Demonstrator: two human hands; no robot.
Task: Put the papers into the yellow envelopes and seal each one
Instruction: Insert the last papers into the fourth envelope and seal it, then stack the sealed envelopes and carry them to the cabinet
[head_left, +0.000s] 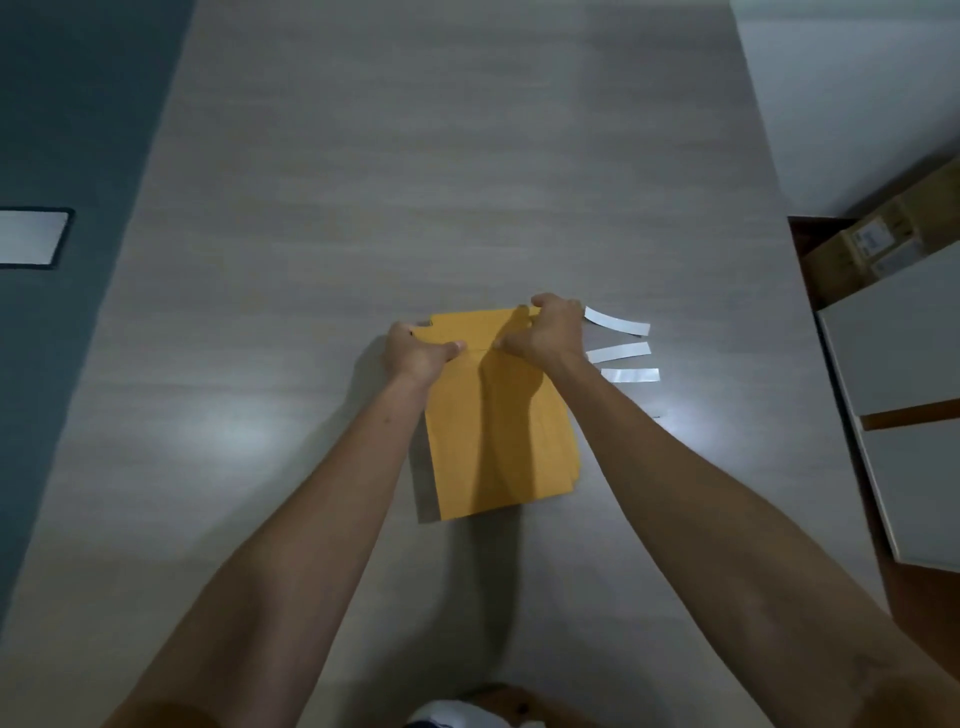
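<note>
1. Yellow envelope (498, 441) lies flat on the grey wood-grain surface (415, 156), centre of view, long side running near to far, slightly skewed.
2. Flap at its far end is folded over onto the body; flap edge sits under both hands.
3. Left hand (415, 351) grips the far-left corner of the envelope, thumb on top of the flap, fingers curled around the far edge.
4. Right hand (550, 330) is clenched on the far-right part of the flap, thumb and fingertips pinching at the flap edge; what exactly is pinched cannot be told.
5. Both forearms reach in from the near edge, casting a dark shadow down the middle of the envelope.
6. Three white strips (618, 353) lie on the surface just right of the right hand, stacked near to far, apart from each other; the farthest one curls.
7. No loose papers visible; envelope contents cannot be told.
8. Far right, off the surface: a cardboard box (883, 239) and white panels (904, 364).
9. Left side: dark teal floor with a pale rectangular plate (31, 236).
</note>
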